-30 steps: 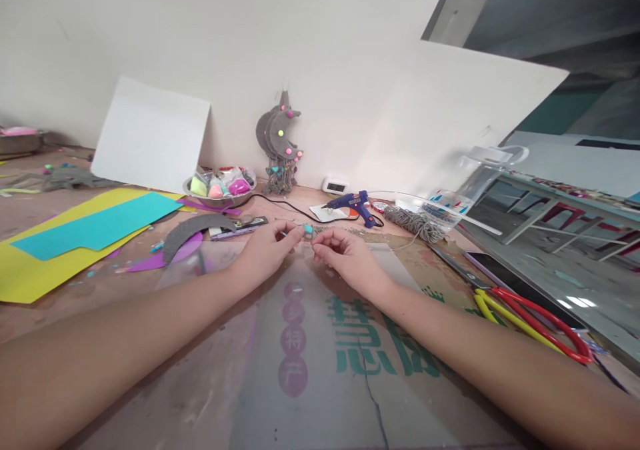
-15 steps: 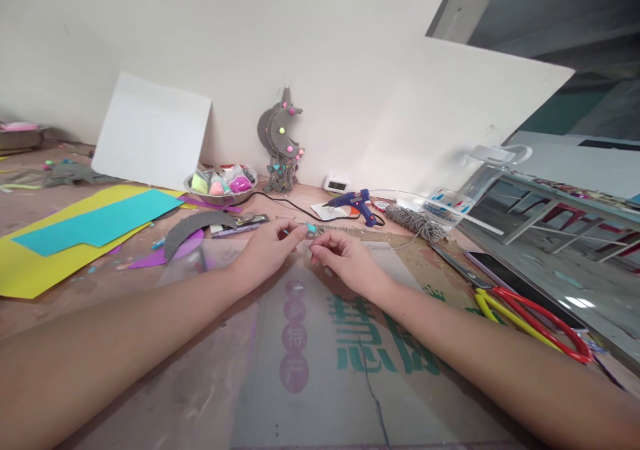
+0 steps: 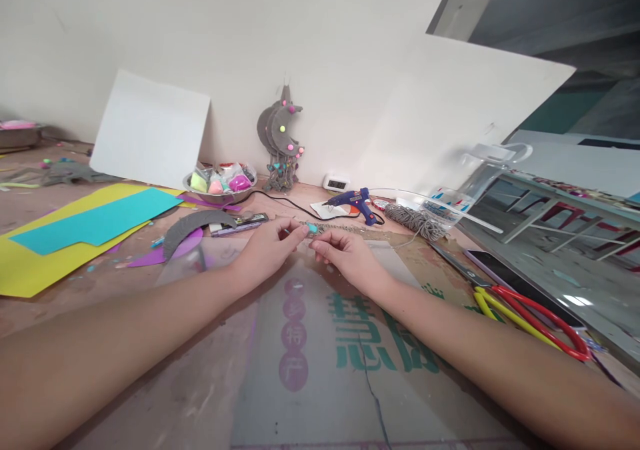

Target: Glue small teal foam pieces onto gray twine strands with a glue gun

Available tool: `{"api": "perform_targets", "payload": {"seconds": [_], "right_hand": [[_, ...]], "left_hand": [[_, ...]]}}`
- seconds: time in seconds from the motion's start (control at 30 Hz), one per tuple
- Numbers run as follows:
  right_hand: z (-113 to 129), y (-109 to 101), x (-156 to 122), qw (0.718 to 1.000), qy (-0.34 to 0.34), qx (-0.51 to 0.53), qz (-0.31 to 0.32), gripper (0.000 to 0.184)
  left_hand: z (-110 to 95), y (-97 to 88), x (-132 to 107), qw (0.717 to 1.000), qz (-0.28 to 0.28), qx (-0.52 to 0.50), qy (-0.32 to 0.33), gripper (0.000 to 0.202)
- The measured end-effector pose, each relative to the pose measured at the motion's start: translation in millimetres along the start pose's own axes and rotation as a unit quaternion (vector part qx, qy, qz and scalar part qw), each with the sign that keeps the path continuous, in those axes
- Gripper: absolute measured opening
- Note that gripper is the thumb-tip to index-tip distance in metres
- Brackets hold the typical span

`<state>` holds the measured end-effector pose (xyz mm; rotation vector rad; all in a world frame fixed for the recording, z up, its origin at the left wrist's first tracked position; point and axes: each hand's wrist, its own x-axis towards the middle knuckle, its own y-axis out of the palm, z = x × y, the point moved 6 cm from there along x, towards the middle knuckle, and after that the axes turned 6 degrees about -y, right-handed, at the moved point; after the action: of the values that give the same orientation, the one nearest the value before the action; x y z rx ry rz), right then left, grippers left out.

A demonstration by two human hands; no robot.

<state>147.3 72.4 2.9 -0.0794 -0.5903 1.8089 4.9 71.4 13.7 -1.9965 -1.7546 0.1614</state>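
Note:
My left hand [image 3: 273, 247] is closed in a pinch, thumb against forefinger, above the translucent plastic sheet [image 3: 260, 403]. Close by on its right, my right hand [image 3: 350, 257] is pinched too, fingers curled under. Whatever sits between the fingertips of either hand is too small to make out. A small turquoise piece [image 3: 312, 228] shows just beyond the fingertips, in the gap between the hands. Behind my right hand runs a strip of twisted grey cord [image 3: 340, 228]; I cannot tell whether either hand touches it.
A blue glue gun [image 3: 353, 201], a bundle of grey cord [image 3: 415, 221] and a bowl of coloured clay [image 3: 220, 197] lie behind. Scissors [image 3: 540, 317] and a phone [image 3: 520, 283] are right. Coloured sheets [image 3: 100, 220] and a grey crescent [image 3: 187, 230] lie left; a moon ornament [image 3: 281, 130] hangs behind.
My right fingers have shifted slightly, opening a little more of the gap around the turquoise piece. My left hand keeps its pinch in nearly the same place.

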Motion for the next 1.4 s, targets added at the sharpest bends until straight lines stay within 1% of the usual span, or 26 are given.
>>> {"api": "perform_targets", "payload": {"seconds": [0.17, 0.3, 0.47, 0.57, 0.63, 0.77, 1.0, 1.2, 1.3, 1.4], "right_hand": [[-1, 0, 0, 1.0, -0.007, 0.009, 0.006, 0.028], [-2, -2, 1, 0.999, -0.011, 0.032, -0.008, 0.026], [1, -3, 1, 0.999, -0.021, 0.044, -0.021, 0.022], [1, -3, 1, 0.998, -0.02, 0.055, -0.026, 0.021], [1, -3, 1, 0.998, -0.015, 0.062, -0.029, 0.022], [-1, -4, 1, 0.997, -0.005, 0.068, -0.03, 0.025], [0, -3, 1, 0.997, -0.008, 0.068, -0.021, 0.023], [-2, -1, 2, 0.996, 0.006, 0.085, -0.002, 0.02], [0, -2, 2, 0.998, -0.01, 0.064, -0.009, 0.019], [2, -4, 3, 0.998, -0.04, 0.043, -0.022, 0.018]], "left_hand": [[-3, 5.4, -2, 0.999, 0.027, -0.015, 0.011, 0.027], [-3, 7.3, -3, 0.999, 0.044, -0.02, 0.012, 0.024], [-1, 10.2, -2, 0.998, 0.049, 0.03, 0.006, 0.024], [1, 14.0, -2, 0.996, 0.072, 0.051, 0.01, 0.026], [3, 14.7, -2, 0.996, 0.082, 0.042, 0.0, 0.027], [7, 13.2, -2, 0.996, 0.08, 0.02, -0.025, 0.028], [4, 14.5, -1, 0.995, 0.095, 0.011, -0.009, 0.025], [8, 13.6, 0, 0.996, 0.084, -0.005, -0.026, 0.027], [9, 13.9, 0, 0.996, 0.082, -0.009, -0.024, 0.029], [7, 10.2, 1, 0.999, 0.051, -0.006, -0.013, 0.031]]}}
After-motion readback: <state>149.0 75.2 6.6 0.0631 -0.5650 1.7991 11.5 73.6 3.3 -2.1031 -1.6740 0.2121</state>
